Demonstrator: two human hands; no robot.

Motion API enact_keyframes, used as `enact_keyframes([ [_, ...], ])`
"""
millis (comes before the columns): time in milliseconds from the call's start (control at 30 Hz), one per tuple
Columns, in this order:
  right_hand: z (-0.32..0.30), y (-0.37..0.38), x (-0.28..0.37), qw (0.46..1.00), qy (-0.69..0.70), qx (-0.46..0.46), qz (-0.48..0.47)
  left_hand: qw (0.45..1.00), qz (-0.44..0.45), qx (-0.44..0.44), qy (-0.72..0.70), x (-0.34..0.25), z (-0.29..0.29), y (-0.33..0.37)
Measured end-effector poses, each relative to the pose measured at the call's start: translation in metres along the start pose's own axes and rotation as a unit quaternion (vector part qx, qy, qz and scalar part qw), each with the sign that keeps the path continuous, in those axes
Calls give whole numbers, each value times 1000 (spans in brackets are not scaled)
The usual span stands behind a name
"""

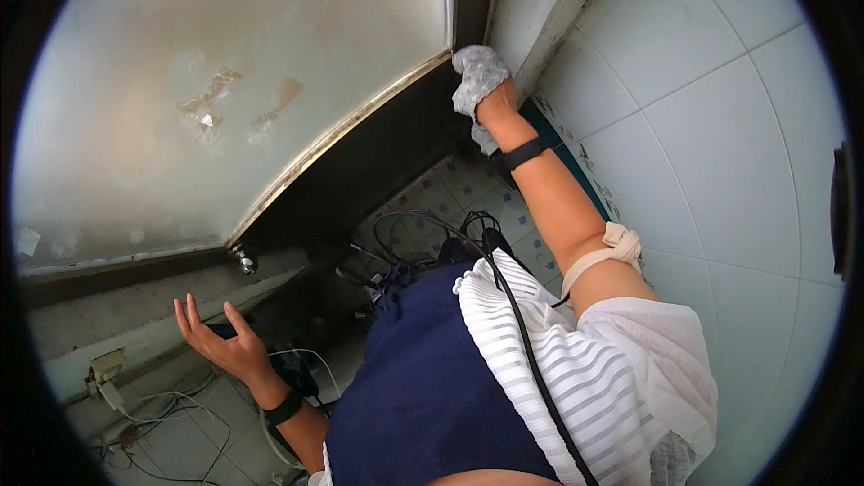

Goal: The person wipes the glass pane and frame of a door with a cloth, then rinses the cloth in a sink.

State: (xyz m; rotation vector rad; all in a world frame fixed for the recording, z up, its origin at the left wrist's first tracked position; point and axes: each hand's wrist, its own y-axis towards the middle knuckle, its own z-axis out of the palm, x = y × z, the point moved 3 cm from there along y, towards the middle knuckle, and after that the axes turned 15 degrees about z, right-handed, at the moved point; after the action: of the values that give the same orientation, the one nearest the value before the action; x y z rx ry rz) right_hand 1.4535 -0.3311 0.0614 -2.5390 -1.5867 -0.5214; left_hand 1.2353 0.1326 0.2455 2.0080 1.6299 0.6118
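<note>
A crumpled grey cloth [479, 81] wraps over my right hand [497, 104], which presses it at the lower right corner of a frosted glass panel [360, 27], beside the dark upright frame. The cloth hides most of the fingers. My left hand [227, 342] is raised with its fingers spread and nothing in it. Just above it, a small round metal knob [244, 261] sits at the panel's lower edge. Bits of old tape [211, 103] and smudges mark the glass.
White wall tiles [711, 162] rise on the right. At lower left, a plug [110, 394] is in a wall socket, with loose cables [184, 405] around it. Black cables [405, 220] hang near my body above the patterned floor [441, 189]. A pale ledge [54, 355] runs below the panel.
</note>
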Motion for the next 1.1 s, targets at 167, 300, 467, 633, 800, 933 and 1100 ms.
enact_keyframes([
  [167, 0, 10, 18, 992, -30, 121, 17, 1000, 1, -13, -19, 0, 4, 4],
  [300, -27, 14, 27, 938, -116, 307, -110, 1000, 16, -14, -12, -5, 4, 3],
  [467, -29, -2, -33, 696, 615, 371, -8, 1000, 0, -4, -19, -3, 1, -3],
  [633, 8, -1, -75, 664, 660, 352, -22, 1000, 9, -3, -25, -9, 6, 6],
  [800, 18, -12, -88, 815, 510, 219, 169, 998, 26, -21, -49, -15, 8, 10],
  [933, 23, -16, -114, 867, 446, 221, 13, 996, 38, -32, -75, -19, 12, 18],
  [1100, 1, -24, -33, 954, -123, 44, -270, 997, 16, -30, -63, -13, 7, 7],
])
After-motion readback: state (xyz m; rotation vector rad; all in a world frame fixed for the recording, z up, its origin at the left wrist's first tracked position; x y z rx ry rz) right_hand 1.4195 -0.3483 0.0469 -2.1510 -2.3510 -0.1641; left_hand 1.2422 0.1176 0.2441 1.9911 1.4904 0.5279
